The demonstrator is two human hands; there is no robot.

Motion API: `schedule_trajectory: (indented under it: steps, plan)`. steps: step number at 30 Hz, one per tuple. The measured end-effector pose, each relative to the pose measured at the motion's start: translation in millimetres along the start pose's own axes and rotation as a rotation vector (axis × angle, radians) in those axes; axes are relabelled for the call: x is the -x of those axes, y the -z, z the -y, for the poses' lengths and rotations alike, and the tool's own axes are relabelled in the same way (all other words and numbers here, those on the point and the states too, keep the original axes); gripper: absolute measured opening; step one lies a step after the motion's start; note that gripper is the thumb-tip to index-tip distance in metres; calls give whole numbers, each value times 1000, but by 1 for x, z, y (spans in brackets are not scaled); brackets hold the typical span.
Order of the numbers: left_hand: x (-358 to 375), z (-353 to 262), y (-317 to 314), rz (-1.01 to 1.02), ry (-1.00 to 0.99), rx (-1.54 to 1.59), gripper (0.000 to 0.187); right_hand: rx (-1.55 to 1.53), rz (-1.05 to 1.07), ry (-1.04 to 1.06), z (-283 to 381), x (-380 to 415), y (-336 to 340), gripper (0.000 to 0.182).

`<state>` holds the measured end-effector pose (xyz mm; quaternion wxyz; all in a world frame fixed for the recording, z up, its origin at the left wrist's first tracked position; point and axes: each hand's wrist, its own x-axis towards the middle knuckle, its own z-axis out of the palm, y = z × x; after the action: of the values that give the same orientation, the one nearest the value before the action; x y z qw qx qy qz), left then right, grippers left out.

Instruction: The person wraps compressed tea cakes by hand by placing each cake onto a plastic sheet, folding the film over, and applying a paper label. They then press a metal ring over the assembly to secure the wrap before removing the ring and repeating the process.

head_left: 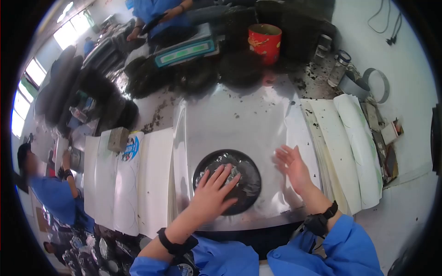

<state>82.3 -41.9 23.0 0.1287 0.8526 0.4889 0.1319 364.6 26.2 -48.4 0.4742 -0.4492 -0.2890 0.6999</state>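
Note:
A round black dish [252, 195] rests on a shiny metal sheet [230, 122], with dark, glossy material inside it. My left hand [214, 191] lies over the dish with its fingers spread, touching the material near the middle. Part of the dish's contents is hidden under that hand. To the right of the dish, my right hand [294, 170] is raised above the sheet, empty, with its fingers apart. Black bands circle both wrists.
White paper stacks [155, 179] flank the sheet; a stone block [118, 139] sits on the left ones. Behind are dark lumps, a red bucket [265, 43], a scale [186, 53] and a glass jar [339, 69]. Co-workers in blue stand at the back and far left.

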Motion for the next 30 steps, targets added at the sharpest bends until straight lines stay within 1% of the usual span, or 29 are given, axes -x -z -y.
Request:
schedule_trajectory:
  steps: [1, 2, 3, 5, 6, 7, 8, 9, 10, 11, 13, 14, 16, 18, 19, 21, 22, 24, 25, 27, 28, 30]
  plan:
    - [7, -2, -13, -44, 36, -20, 54, 157, 18, 70, 6, -1, -3, 65]
    - [12, -3, -21, -86, 72, -39, 53, 287, -36, 147, 14, 5, -10, 58]
    - [16, -2, -22, -82, 95, -34, 53, 294, -23, 128, 20, 12, -29, 58]
    - [28, 1, -19, -53, 122, -121, 55, 697, 8, 789, 24, 25, -72, 57]
    - [39, 6, -19, 2, 80, -207, 67, 688, 33, 782, 22, 29, -88, 57]
    - [47, 9, -15, 0, 108, -216, 67, 894, 200, 907, 19, 35, -103, 59]
    - [56, 12, -10, -119, 181, -63, 70, 1094, 381, 1042, 15, 34, -116, 62]
    - [66, 16, -2, -249, 259, 77, 74, 1315, 621, 1066, 10, 26, -129, 63]
    - [78, 28, 2, -267, 313, 9, 80, 1396, 677, 993, 0, 24, -134, 60]
    - [84, 39, 2, -340, 398, -48, 81, 1474, 730, 921, -11, 23, -131, 57]
    - [95, 69, 9, -441, 555, -108, 78, 1358, 682, 829, -15, 16, -124, 49]
    - [102, 89, 11, -443, 590, -127, 78, 1365, 670, 841, -14, 14, -121, 46]
    - [104, 144, 13, -475, 708, -301, 67, 1431, 634, 894, -15, 17, -118, 42]
    - [104, 208, 15, -435, 711, -413, 51, 1435, 628, 901, -15, 20, -119, 42]
    - [92, 224, 22, -436, 709, -407, 51, 1440, 611, 901, -15, 21, -119, 42]
    - [68, 251, 31, -503, 871, -385, 40, 1438, 597, 894, -16, 20, -119, 41]
    - [62, 266, 28, -504, 863, -378, 40, 1440, 597, 889, -17, 19, -119, 41]
    - [55, 290, 15, -343, 1000, -434, 36, 1437, 586, 875, -16, 20, -120, 40]
    - [56, 296, 10, -333, 995, -425, 36, 1443, 581, 861, -16, 19, -120, 40]
    - [62, 297, 9, -394, 853, -527, 32, 1430, 556, 878, -18, 20, -120, 39]
    - [60, 297, 17, -391, 850, -527, 32, 1429, 553, 875, -18, 18, -122, 39]
    - [55, 288, 38, -171, 968, -440, 26, 1422, 543, 888, -18, 19, -123, 39]
